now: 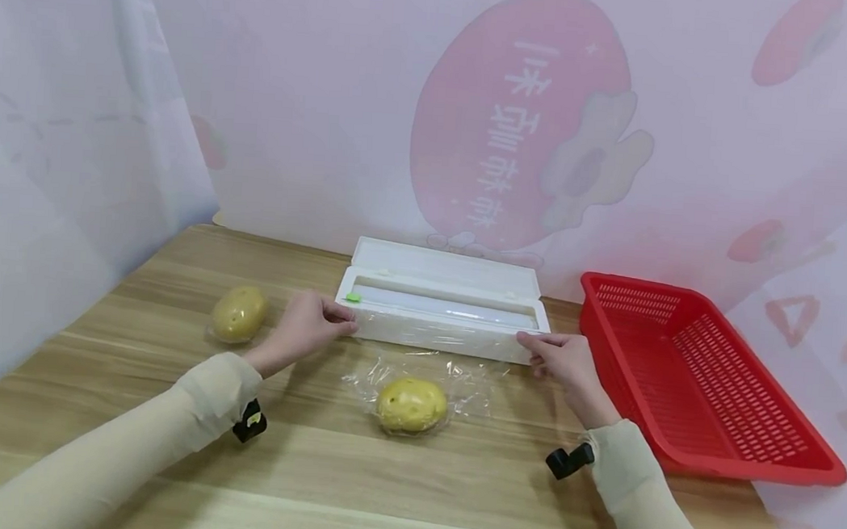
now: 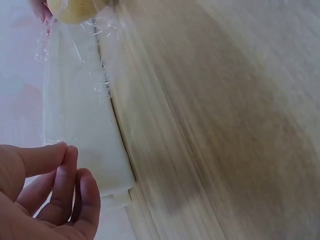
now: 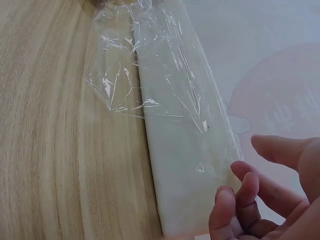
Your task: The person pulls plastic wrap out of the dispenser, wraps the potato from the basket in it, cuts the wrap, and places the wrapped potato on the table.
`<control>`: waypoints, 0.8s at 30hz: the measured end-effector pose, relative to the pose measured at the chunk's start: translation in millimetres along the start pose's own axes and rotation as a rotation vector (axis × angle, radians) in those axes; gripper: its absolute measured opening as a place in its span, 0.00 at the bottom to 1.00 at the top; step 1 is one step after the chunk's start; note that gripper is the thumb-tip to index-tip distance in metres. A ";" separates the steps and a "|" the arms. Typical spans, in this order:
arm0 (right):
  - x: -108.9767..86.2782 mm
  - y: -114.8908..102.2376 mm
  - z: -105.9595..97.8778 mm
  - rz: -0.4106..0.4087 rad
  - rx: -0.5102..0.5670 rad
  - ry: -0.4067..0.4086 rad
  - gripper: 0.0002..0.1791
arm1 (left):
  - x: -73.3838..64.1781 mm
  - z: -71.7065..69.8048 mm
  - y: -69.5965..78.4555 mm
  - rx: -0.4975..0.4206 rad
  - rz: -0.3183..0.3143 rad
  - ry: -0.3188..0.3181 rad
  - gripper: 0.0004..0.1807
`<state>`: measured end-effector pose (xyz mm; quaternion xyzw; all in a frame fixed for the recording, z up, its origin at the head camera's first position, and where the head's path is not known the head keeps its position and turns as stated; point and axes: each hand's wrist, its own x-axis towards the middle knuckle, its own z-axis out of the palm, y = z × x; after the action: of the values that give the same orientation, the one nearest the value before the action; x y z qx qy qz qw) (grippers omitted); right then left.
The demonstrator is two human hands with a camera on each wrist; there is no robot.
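Note:
A long white cling film box (image 1: 442, 338) lies with its lid (image 1: 445, 264) raised and a film roll (image 1: 436, 304) inside. At its front left corner, my left hand (image 1: 310, 328) pinches the film's edge between thumb and index finger, as the left wrist view shows. By the front right corner is my right hand (image 1: 562, 360); in the right wrist view its thumb stands apart from the index finger, whose tip is right at the film (image 3: 175, 90). Before the box sits a yellow potato (image 1: 411, 405), with crumpled clear film (image 1: 470, 385) spread around it.
Another potato (image 1: 239, 315), shiny with film, sits at the left of the wooden table (image 1: 352, 487). A red plastic basket (image 1: 649, 391) stands on the right, close to my right hand. A green slider (image 1: 353, 297) is on the box's left end. Printed cloth (image 1: 293, 127) hangs behind.

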<state>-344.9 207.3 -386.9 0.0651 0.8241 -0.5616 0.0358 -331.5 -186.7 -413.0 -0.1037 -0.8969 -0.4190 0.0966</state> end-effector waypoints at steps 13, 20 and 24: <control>2.3 1.0 2.6 -0.052 -0.161 0.052 0.29 | 4.3 -0.7 -6.9 0.081 0.187 -0.044 0.08; 6.0 -0.2 3.5 0.014 -0.075 -0.109 0.34 | 5.5 -0.8 -11.6 0.127 0.298 -0.043 0.07; 9.9 1.4 6.4 0.050 -0.078 -0.154 0.34 | 5.9 -1.8 -12.2 0.190 0.362 -0.062 0.05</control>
<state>-354.5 202.6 -391.8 0.0408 0.8384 -0.5311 0.1155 -340.4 -195.1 -419.2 -0.2663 -0.9017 -0.3048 0.1518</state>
